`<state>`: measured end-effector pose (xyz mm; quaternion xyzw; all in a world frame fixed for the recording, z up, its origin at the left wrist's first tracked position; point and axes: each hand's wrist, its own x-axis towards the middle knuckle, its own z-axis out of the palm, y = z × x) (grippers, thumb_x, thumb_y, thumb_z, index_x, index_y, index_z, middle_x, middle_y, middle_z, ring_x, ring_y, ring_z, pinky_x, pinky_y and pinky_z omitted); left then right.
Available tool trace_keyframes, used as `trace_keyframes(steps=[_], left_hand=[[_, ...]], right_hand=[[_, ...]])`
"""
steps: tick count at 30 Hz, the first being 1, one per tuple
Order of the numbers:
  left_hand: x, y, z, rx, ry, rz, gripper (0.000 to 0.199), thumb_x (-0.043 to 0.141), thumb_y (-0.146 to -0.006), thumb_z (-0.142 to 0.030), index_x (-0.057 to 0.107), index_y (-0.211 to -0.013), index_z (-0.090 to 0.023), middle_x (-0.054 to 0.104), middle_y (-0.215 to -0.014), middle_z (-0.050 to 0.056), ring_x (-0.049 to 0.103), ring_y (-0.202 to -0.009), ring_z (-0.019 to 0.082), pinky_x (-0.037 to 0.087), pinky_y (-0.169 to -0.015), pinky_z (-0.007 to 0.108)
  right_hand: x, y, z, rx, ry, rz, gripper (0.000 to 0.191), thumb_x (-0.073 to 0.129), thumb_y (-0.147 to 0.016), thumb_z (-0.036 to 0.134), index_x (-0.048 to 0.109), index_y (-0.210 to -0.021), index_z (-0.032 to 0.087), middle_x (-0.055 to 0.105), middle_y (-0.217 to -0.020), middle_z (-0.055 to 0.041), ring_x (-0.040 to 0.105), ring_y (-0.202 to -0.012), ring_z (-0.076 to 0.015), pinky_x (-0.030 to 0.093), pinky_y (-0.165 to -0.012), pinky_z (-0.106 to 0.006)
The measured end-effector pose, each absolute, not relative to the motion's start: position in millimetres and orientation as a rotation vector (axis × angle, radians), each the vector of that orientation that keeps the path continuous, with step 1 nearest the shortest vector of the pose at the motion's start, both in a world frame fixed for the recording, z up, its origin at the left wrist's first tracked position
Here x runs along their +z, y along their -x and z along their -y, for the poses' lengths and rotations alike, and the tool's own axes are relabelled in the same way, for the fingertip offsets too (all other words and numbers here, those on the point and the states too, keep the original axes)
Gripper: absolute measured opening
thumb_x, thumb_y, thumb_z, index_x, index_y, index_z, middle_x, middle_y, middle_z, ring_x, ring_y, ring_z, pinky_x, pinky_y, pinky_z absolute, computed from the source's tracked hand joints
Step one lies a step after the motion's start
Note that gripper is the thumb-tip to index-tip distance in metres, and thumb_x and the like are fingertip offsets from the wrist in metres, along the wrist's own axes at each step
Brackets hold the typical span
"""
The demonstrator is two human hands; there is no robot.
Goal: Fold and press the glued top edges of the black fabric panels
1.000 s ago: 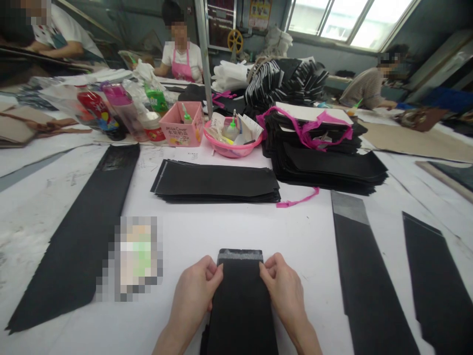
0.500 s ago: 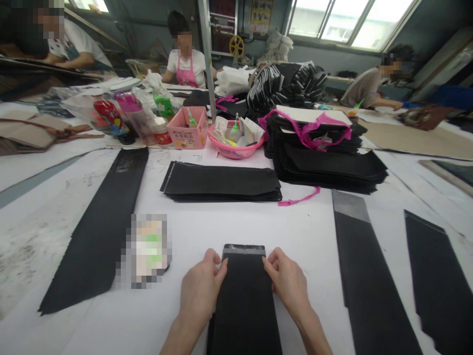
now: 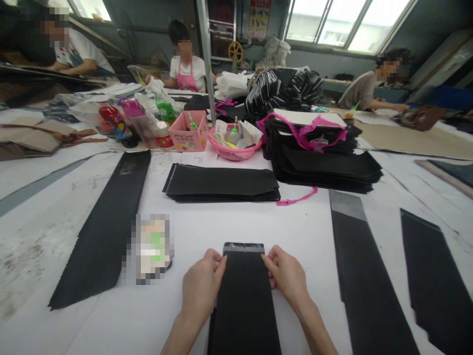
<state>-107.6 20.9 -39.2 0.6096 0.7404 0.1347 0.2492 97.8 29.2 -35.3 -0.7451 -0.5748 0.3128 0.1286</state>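
A long black strip (image 3: 244,301) with a grey band at its far end lies flat on the white table (image 3: 207,227), running toward me. My left hand (image 3: 200,288) pinches its left edge near the far end, thumb on top. My right hand (image 3: 287,278) grips the right edge at the same height. Both hands rest on the table beside the strip.
A stack of black strips (image 3: 221,183) lies ahead, a taller pile tied with pink ribbon (image 3: 325,158) to its right. Long black pieces lie at left (image 3: 107,227) and right (image 3: 364,276). A pink bowl (image 3: 233,145), pink box (image 3: 187,132) and bottles stand behind. Other people work at the far tables.
The view has shifted a little; my hands and the strip hold nearly the same pose, the fingers sliding slightly along the edges.
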Motion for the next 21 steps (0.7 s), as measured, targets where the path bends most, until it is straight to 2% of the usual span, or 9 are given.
trace_keyframes(steps=[21], left_hand=[[-39.3,111.2,-19.5,0.332,-1.706,-1.998,0.025,0.038,-0.094,-0.042,0.052,-0.084,-0.023,0.057,-0.058,-0.005,0.057,-0.058,0.015,0.026,-0.052,0.024]], right_hand=[[-30.5,-96.8,-29.1,0.925,2.151,1.692,0.022,0.048,-0.090,0.034,0.051,-0.071,0.023,0.060,-0.048,0.0100,0.056,-0.039,-0.0071,0.033,-0.049,-0.018]])
